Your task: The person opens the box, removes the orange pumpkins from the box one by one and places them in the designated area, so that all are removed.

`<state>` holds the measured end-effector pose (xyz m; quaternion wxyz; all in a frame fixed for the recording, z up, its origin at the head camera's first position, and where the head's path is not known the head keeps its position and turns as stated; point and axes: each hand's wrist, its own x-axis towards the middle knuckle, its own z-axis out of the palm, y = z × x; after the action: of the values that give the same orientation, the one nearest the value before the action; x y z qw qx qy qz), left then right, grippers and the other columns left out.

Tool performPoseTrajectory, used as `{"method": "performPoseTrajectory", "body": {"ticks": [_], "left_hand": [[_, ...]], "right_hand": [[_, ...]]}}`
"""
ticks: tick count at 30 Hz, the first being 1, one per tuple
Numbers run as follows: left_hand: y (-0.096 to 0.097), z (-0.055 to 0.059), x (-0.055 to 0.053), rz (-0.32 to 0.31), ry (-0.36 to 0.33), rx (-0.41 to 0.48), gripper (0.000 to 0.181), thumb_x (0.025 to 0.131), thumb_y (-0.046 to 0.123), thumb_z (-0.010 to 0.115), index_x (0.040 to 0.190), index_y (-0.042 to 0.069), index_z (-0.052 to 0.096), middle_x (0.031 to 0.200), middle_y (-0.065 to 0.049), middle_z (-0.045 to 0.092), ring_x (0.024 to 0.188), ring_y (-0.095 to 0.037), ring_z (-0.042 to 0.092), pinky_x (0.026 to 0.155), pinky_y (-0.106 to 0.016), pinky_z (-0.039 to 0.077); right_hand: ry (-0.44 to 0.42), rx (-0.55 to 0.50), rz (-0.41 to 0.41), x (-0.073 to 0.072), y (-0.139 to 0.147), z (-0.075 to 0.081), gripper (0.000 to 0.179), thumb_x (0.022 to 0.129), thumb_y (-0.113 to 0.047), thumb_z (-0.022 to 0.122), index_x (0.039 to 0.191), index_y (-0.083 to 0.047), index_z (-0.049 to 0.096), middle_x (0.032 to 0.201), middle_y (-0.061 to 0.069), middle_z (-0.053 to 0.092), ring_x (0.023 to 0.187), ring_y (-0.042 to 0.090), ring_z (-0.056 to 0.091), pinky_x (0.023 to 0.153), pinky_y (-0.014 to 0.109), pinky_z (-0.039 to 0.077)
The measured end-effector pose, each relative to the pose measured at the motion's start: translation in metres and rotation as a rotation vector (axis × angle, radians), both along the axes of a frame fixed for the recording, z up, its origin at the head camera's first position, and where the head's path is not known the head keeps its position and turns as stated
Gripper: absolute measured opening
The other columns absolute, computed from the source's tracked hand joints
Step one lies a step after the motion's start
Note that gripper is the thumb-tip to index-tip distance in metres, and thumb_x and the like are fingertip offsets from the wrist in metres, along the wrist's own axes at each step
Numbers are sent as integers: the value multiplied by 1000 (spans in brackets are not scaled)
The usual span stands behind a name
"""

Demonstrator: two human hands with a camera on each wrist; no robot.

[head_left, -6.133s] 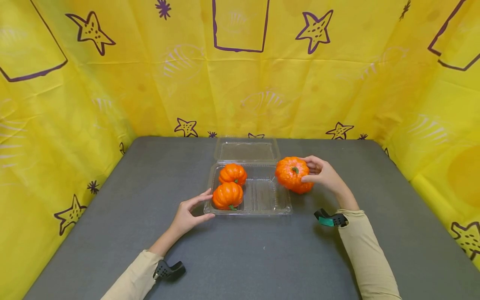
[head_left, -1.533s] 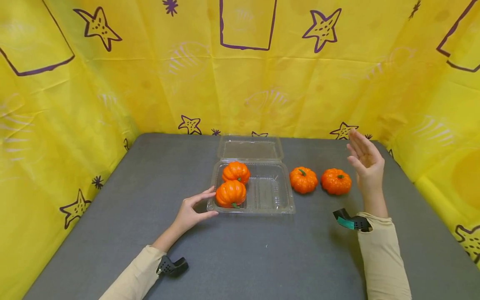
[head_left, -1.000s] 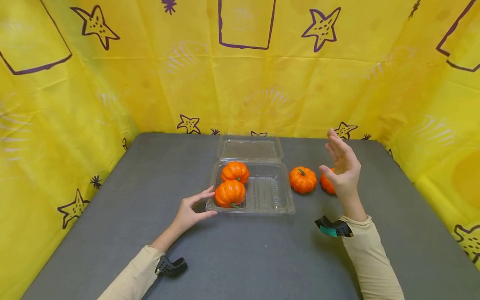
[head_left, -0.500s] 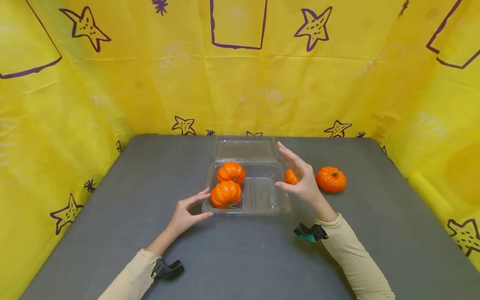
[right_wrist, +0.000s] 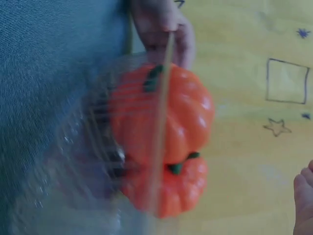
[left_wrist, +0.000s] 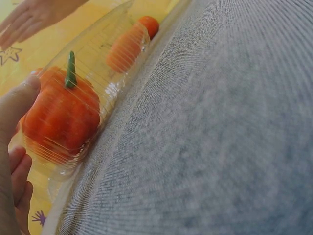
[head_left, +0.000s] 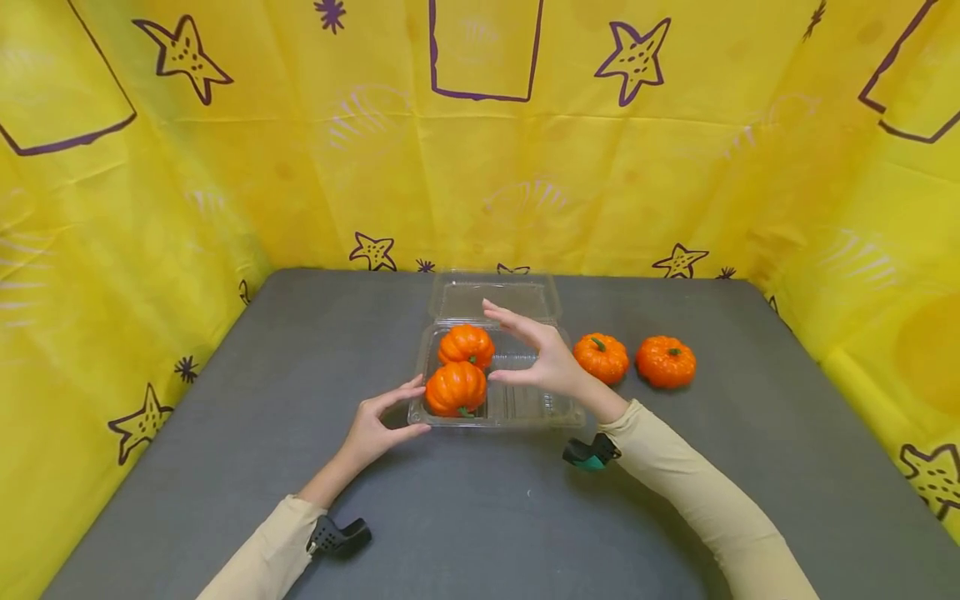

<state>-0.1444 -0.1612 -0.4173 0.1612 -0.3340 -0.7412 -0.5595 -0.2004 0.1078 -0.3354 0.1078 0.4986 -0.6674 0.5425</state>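
Note:
A clear plastic clamshell container lies on the table with its lid folded back. Two orange toy pumpkins with green stems occupy its left side: a nearer pumpkin and a farther pumpkin. My left hand holds the container's near left corner between thumb and fingers; in the left wrist view the thumb meets its rim. My right hand hovers over the container's right half, thumb and fingers spread apart, just right of the two pumpkins, holding nothing. It partly hides the container.
Right of the container, two more orange pumpkins sit on the dark grey table: an inner pumpkin, close to the container wall, and an outer pumpkin. A yellow patterned cloth encloses the table's back and sides.
The right hand earlier held a pumpkin beside the container; two pumpkins now stand there. Empty, it has since swept left from beyond them to above the container. The left hand keeps its place.

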Motion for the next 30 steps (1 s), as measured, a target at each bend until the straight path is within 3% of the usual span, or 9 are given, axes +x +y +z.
{"method": "performPoseTrajectory", "body": {"ticks": [10,15,23,27,30], "left_hand": [[-2,0,0,11,36,-7,49,56,-14,77,101,-15,58,110,-33,52,104,-38,52,91,-25,39],[-2,0,0,0,37,-9,49,55,-15,77,101,-15,59,109,-32,53,103,-39,52,90,-25,40],[0,2,-1,-4,29,-14,48,57,-13,78,102,-14,59,111,-31,53,104,-37,52,90,-25,40],[-1,1,0,-4,40,-5,48,56,-14,77,101,-15,59,110,-32,53,104,-37,52,90,-25,40],[-2,0,0,0,44,-5,48,56,-14,78,100,-15,59,109,-32,53,103,-37,52,89,-25,41]], "right_hand": [[-30,54,-43,19,-29,-8,68,62,12,74,121,18,41,125,34,39,107,46,46,85,51,41],[-86,60,-49,19,-36,-15,66,64,11,74,121,17,42,126,31,40,107,46,45,86,50,41],[-88,119,-81,18,-40,-14,65,64,9,75,121,16,44,122,31,44,107,44,47,87,50,40],[-50,174,-108,17,-41,-19,65,64,4,77,120,13,47,120,29,48,108,38,49,90,43,40],[-11,212,-135,9,-42,-33,65,64,-2,79,120,10,49,122,24,50,112,30,48,92,36,39]]}}
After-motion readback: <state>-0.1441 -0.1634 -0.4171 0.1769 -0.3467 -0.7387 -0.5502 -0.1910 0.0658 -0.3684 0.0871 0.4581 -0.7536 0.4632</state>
